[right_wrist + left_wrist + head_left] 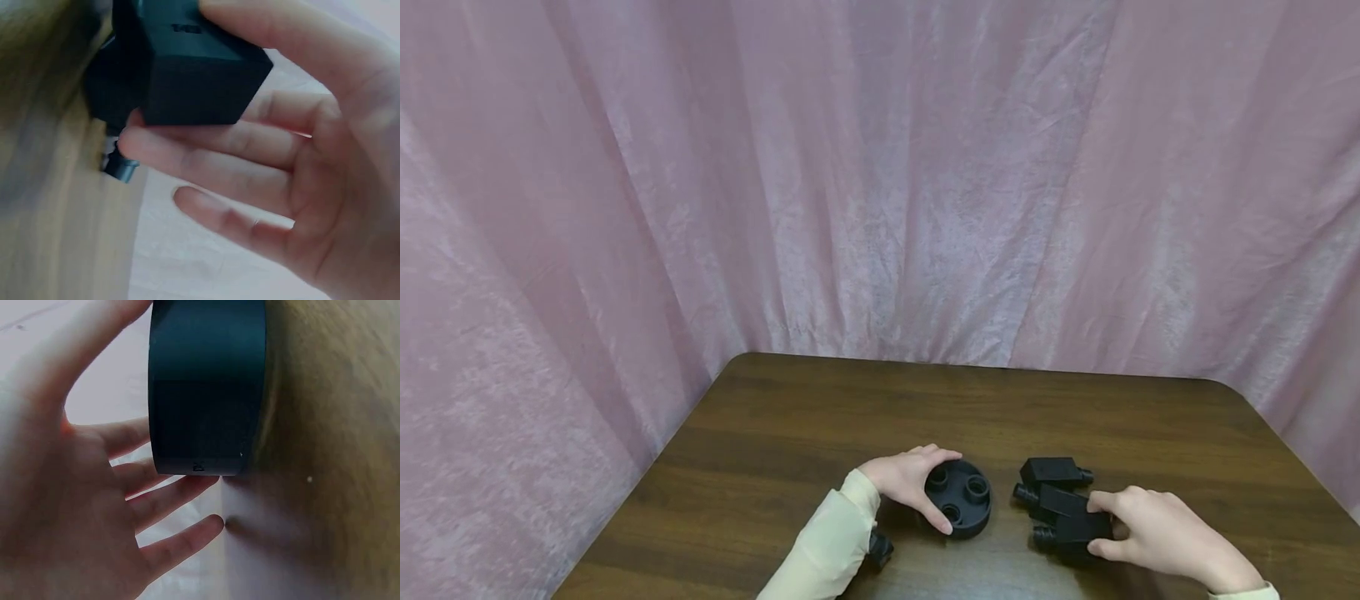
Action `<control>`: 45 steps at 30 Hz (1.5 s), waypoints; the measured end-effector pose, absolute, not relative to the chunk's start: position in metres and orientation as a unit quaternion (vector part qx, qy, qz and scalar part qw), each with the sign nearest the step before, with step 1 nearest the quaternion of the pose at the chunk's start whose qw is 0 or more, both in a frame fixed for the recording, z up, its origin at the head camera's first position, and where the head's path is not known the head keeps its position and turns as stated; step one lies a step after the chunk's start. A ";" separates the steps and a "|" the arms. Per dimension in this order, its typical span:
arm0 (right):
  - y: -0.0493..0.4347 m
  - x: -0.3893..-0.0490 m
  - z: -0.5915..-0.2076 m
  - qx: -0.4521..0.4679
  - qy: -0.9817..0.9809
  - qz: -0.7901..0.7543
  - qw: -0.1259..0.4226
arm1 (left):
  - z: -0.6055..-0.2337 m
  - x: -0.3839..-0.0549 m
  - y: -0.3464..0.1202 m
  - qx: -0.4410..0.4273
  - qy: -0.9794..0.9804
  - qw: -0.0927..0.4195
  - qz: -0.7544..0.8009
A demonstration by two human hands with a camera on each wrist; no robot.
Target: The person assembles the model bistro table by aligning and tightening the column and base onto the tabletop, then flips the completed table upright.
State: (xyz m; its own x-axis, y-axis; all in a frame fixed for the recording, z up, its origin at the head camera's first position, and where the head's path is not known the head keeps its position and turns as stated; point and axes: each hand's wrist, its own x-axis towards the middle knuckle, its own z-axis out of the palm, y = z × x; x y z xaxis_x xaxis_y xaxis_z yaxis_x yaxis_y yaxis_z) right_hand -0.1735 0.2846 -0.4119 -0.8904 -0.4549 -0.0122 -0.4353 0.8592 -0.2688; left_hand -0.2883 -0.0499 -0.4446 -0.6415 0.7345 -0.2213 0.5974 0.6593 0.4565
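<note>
My left hand [913, 482] grips the round black base [962, 521] by its left side, thumb at the near edge and fingers at the far edge. Several ringed round sockets show in the base's top. In the left wrist view its smooth side wall [206, 394] stands on the wood, with the little finger apart from it. My right hand [1165, 533] holds a black rectangular block [1078, 529] with a ribbed round end, thumb on the near side and fingers on the far side. In the right wrist view the block [200, 87] sits between thumb and fingers.
Two similar black blocks lie just beyond the held one: a middle block [1060, 502] and a far block [1051, 471]. Another black ribbed piece [881, 550] shows partly behind the left sleeve [827, 537]. The brown wooden table [850, 392] ends at a pink curtain [880, 208].
</note>
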 end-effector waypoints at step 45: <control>0.192 -0.236 -0.384 -0.294 0.928 -0.215 -0.072 | -0.455 -0.299 -0.051 0.318 0.884 0.248 0.237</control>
